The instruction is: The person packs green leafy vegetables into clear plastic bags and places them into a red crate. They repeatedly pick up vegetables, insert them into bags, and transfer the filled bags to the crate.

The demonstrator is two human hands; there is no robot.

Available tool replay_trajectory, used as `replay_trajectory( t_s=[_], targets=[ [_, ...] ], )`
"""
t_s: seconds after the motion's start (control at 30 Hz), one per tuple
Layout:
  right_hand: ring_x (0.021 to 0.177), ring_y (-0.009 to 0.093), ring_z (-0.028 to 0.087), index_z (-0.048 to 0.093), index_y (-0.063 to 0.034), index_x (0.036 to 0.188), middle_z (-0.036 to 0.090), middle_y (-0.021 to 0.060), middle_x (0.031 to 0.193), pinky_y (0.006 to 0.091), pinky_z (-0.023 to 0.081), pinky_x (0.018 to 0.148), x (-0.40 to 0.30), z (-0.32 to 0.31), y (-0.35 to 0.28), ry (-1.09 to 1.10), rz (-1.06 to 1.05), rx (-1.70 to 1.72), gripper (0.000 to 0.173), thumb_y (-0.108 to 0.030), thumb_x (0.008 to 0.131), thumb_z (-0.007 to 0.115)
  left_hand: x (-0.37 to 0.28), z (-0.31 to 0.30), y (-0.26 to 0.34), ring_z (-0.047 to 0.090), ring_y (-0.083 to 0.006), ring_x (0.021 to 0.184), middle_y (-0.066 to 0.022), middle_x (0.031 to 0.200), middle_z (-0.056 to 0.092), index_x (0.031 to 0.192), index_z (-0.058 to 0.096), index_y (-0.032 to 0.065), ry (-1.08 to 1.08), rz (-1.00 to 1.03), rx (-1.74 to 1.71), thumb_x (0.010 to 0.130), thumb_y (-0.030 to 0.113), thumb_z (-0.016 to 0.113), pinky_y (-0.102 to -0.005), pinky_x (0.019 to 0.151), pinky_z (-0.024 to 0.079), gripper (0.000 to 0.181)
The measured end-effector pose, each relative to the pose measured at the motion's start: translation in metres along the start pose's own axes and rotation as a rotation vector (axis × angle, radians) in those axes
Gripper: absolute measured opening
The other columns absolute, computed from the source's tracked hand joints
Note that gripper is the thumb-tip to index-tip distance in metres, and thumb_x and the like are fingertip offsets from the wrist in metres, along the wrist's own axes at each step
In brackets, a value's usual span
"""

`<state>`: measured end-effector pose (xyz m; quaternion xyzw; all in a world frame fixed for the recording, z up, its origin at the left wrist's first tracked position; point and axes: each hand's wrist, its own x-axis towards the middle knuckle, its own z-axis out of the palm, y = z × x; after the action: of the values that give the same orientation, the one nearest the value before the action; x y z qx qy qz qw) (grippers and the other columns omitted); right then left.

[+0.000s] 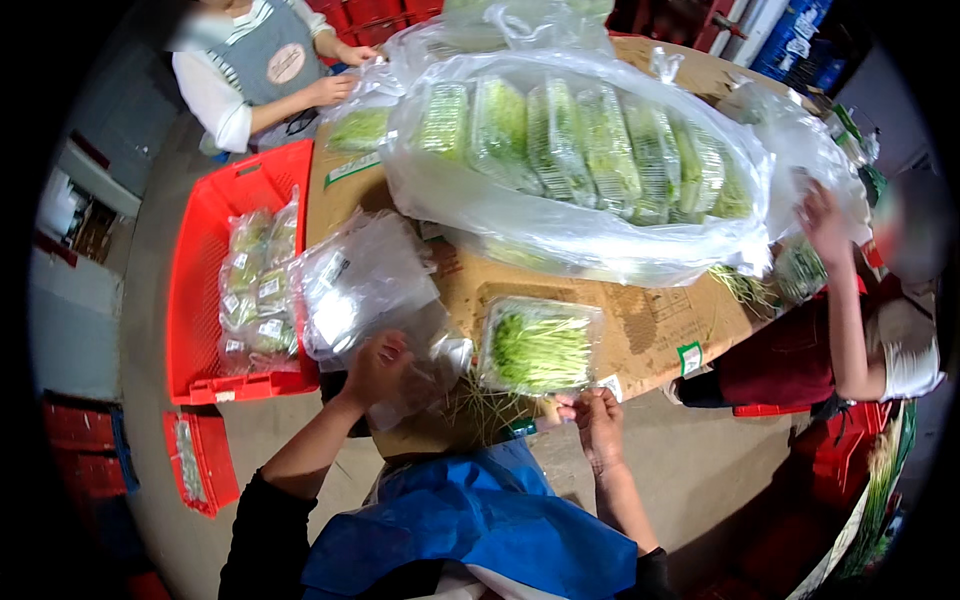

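A clear plastic tray of green sprouts [541,346] lies near the table's front edge. My right hand [598,420] is at its lower right corner, fingers bunched together; whether they grip the tray's rim or something small is unclear. A pile of clear plastic bags [367,285] lies to the left of the tray. Over the lower part of that pile is my left hand [382,367], blurred, with curled fingers; what it touches cannot be told. Loose sprout stems [480,412] are scattered below the tray, near a small green-and-white object [525,427].
A large plastic bag [637,251] of packed greens spans the cardboard-covered table [697,315]. At left stands a red crate [187,300] holding bagged greens, with a smaller red crate [217,457] below. One person [270,90] handles a bag at upper left; another's arm [840,285] reaches in at right.
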<state>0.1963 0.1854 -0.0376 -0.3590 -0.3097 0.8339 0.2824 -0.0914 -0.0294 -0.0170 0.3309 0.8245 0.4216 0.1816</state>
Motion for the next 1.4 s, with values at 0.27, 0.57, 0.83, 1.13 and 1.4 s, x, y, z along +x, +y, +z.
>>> replay_trajectory(
  t_s=[0.27,0.57,0.83,1.13,1.4],
  targets=[
    [0.072,0.028,0.064,0.047,0.0002,0.090,0.058,0.0139,0.079,0.0356,0.056,0.059,0.014,0.022,-0.006,0.160,0.073,-0.083,0.009,-0.008,0.089,0.048,-0.003,-0.046,-0.034,0.048,-0.0338,0.101,-0.0171,0.106,0.052,0.109,0.050,-0.0011,0.318,0.150,0.618,0.071,0.014,0.067,-0.0392,0.085,0.040,0.044],
    [0.063,0.025,0.063,0.037,0.0029,0.114,0.061,0.0190,0.085,0.0314,0.052,0.050,-0.015,0.035,0.004,0.410,-0.046,-0.359,0.035,-0.010,0.086,0.053,0.048,-0.075,-0.077,0.048,-0.0338,0.093,-0.0150,0.093,0.054,0.099,0.057,0.0018,0.252,0.208,0.626,0.069,0.013,0.066,-0.0417,0.080,0.039,0.033],
    [0.063,0.016,0.060,0.041,0.0008,0.110,0.057,0.0107,0.090,0.0238,0.047,0.047,-0.054,0.074,0.035,0.410,-0.393,-0.668,0.026,-0.006,0.087,0.049,0.053,-0.100,-0.053,0.051,-0.0286,0.094,-0.0108,0.093,0.057,0.100,0.061,0.0043,0.228,0.369,0.679,0.077,0.013,0.060,-0.0401,0.082,0.037,0.025],
    [0.083,0.014,0.059,0.047,-0.0021,0.108,0.058,0.0077,0.095,0.0241,0.048,0.068,-0.059,0.148,0.078,-0.096,-0.188,-0.749,0.019,-0.005,0.089,0.050,0.052,-0.153,0.032,0.054,-0.0299,0.064,-0.0168,0.070,0.053,0.078,0.048,-0.0011,0.001,0.477,0.145,0.085,0.006,0.049,-0.0364,0.058,0.041,0.010],
    [0.111,0.017,0.049,0.042,-0.0047,0.120,0.055,0.0063,0.114,0.0302,0.043,0.085,-0.020,0.213,0.098,-0.317,0.399,-0.073,0.039,-0.029,0.091,0.051,0.057,-0.187,0.064,0.047,-0.0069,0.079,0.0040,0.087,0.051,0.094,0.053,0.0023,-0.386,0.191,-0.604,0.090,0.014,0.047,-0.0211,0.071,0.040,0.013]
  ],
)
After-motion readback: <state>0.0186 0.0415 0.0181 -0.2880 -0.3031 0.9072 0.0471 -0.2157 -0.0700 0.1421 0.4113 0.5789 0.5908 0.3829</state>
